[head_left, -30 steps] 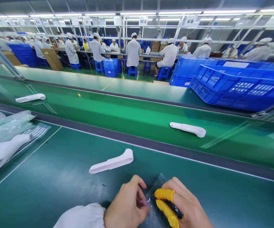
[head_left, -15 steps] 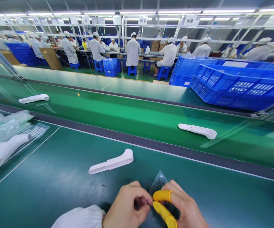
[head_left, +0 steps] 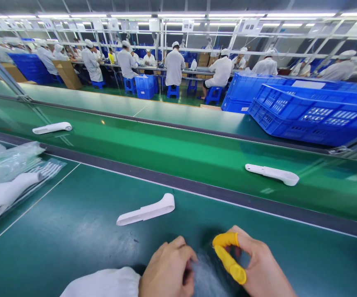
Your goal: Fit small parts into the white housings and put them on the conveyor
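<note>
Low at the front of a long green table [head_left: 98,247], two bare hands work on either side of a clear plastic film [head_left: 205,273], which lies blurred on the surface between them. By all appearances, the step in hand is the handling of that film: parting it or drawing it straight, though the blur leaves open which. The next move seems to call for a sure, light hold on a thin edge, with both hands kept low and close.

At right, the right hand [head_left: 260,264] wears yellow finger covers [head_left: 230,264] on thumb and forefinger. Its grip is closed at the tips, the covered ends meeting while a rounded gap stays behind them; whether an edge of film is caught there cannot be told. The left hand [head_left: 167,270], emerging from a white sleeve [head_left: 102,284], curls beside the film with fingertips turned out of sight, so its grip cannot be read.

Just beyond the hands, a white plastic part [head_left: 147,210] rests on the table, touched by neither. Farther off, a similar white piece [head_left: 273,174] lies on a green belt [head_left: 166,146], with blue crates [head_left: 314,113] behind.
</note>
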`<action>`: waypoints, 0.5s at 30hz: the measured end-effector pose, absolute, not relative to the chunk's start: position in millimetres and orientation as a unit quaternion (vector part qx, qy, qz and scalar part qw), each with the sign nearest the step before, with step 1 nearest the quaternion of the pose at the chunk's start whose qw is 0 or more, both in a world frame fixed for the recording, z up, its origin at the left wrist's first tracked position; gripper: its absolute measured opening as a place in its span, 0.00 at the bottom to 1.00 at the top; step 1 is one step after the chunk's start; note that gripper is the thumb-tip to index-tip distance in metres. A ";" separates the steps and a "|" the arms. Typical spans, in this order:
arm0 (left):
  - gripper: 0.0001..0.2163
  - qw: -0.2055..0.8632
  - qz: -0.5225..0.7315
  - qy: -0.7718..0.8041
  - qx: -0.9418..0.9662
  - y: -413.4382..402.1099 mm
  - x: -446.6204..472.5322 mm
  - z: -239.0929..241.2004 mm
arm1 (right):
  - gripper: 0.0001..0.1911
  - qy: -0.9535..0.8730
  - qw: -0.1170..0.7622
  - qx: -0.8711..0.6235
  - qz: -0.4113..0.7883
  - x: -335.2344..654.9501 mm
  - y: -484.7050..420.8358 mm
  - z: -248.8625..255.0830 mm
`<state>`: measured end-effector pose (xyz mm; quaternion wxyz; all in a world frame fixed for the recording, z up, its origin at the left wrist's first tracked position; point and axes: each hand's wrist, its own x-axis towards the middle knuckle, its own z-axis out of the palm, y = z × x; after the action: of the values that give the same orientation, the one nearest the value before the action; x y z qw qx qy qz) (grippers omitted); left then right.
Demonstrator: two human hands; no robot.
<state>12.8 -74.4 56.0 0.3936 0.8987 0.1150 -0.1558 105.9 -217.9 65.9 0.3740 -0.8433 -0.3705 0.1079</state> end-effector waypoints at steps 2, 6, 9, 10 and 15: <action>0.20 0.335 -0.153 0.100 0.924 -77.6 11.6 63.2 | 0.10 -0.327 0.383 -0.849 0.158 108.0 -219.4 66.9; 0.19 0.243 -0.065 0.099 0.963 -54.5 8.0 74.3 | 0.11 -0.277 0.424 -0.830 0.232 110.1 -222.2 61.6; 0.17 0.110 0.063 0.133 0.983 -7.2 1.5 71.4 | 0.10 -0.271 0.427 -0.837 0.209 117.8 -225.8 61.6; 0.16 0.076 0.082 0.154 0.982 10.3 -1.7 68.5 | 0.10 -0.270 0.422 -0.841 0.201 121.7 -226.9 63.4; 0.11 0.234 0.017 0.187 0.954 60.6 -16.4 58.5 | 0.09 -0.278 0.402 -0.859 0.156 137.4 -226.4 78.7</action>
<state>-16.4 60.6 58.5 0.2340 0.9539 0.1870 0.0174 137.4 -226.4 78.7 0.4016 -0.8585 -0.2781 0.1559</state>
